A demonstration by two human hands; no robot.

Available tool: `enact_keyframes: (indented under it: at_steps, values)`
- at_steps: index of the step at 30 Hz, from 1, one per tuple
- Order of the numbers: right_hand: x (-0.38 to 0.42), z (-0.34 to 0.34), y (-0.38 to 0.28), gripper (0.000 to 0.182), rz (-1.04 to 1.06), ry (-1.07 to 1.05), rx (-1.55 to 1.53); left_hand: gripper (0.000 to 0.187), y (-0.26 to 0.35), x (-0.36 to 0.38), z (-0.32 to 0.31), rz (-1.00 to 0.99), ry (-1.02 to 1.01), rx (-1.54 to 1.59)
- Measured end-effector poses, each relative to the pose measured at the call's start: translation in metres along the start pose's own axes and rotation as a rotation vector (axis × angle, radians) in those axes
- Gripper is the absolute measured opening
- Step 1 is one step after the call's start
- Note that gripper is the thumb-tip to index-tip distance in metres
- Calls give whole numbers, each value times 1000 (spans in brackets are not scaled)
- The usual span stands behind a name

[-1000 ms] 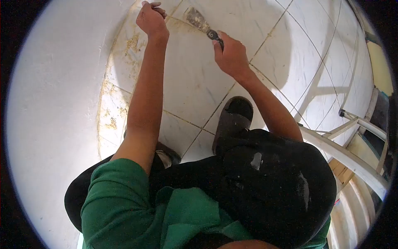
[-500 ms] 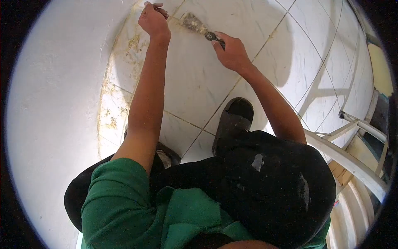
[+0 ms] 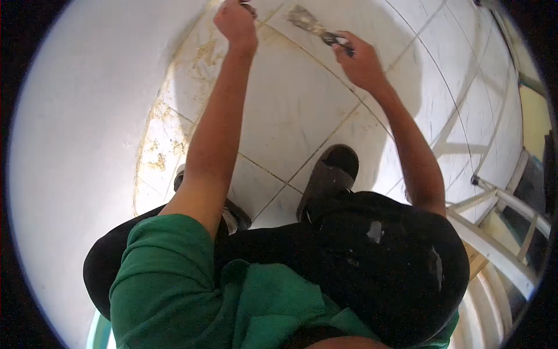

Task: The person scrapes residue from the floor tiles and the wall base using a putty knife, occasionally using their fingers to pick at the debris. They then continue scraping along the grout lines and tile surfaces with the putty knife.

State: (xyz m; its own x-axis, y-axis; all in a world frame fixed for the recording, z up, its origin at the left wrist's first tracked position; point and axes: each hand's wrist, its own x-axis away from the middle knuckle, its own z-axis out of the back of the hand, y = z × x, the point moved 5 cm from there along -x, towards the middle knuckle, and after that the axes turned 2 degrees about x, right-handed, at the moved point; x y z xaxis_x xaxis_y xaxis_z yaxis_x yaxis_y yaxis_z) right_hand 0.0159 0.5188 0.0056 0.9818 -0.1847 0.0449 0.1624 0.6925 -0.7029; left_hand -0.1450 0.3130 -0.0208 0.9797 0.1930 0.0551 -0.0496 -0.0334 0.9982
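My right hand (image 3: 358, 61) is closed around the dark handle of a putty knife (image 3: 307, 21), whose dirty blade points up and to the left over the tiled floor (image 3: 290, 104). My left hand (image 3: 235, 22) is at the top of the view, left of the blade, with its fingers curled; whether it holds anything is hidden. Yellowish-brown residue (image 3: 203, 53) marks the floor along the wall, left of my left forearm.
A white wall (image 3: 87, 128) curves along the left side. My dark shoe (image 3: 330, 174) stands on the tiles between my arms. At the right is a metal ladder-like frame (image 3: 494, 247), beside a pale ribbed object (image 3: 485, 302).
My right hand and the putty knife have shifted right and slightly up in view. My left hand has also moved right and up, and its fingers look more curled.
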Motion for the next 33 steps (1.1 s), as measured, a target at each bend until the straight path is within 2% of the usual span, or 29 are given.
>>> enact_keyframes:
  at_steps: [1,3,6,9,10,12,13,14,16,17,20,23,26,29,30,33]
  values:
    - [-8,10,-1,32,8,-17,0,25,-5,-2,0,44,2,114]
    - [-18,33,-10,30,13,-98,133,23,-8,-9,1,13,18,77]
    - [-27,69,-49,25,75,-249,301,16,9,2,-4,50,58,153]
    - [-31,93,-92,21,88,-445,564,9,10,-2,-8,-16,31,298]
    - [-34,95,-95,20,168,-507,641,8,14,-3,-10,-119,18,254]
    - [-39,95,-94,19,328,-632,788,8,14,-4,-14,-143,17,236]
    - [-45,91,-94,17,410,-626,803,8,17,-1,-17,-155,16,222]
    - [-55,84,-93,16,496,-618,815,15,14,2,-24,-57,33,303]
    - [-75,65,-96,15,694,-583,714,21,19,7,-29,-115,10,178]
    - [-85,54,-92,16,576,-622,591,24,18,9,-25,-140,3,99]
    - [-93,28,-70,19,235,-707,211,32,21,25,-22,-89,-49,126]
    - [-105,20,-66,16,186,-845,369,34,15,32,-8,-92,-52,36]
    - [-124,2,-75,15,247,-911,402,36,20,29,12,-90,-50,71]
    - [-135,-12,-99,16,257,-1110,400,34,29,21,36,-77,13,67]
    - [-140,-14,-104,16,205,-1062,319,31,35,18,45,-175,39,-146]
    - [-149,-56,-125,15,248,-1307,568,24,67,41,65,-123,-55,-254]
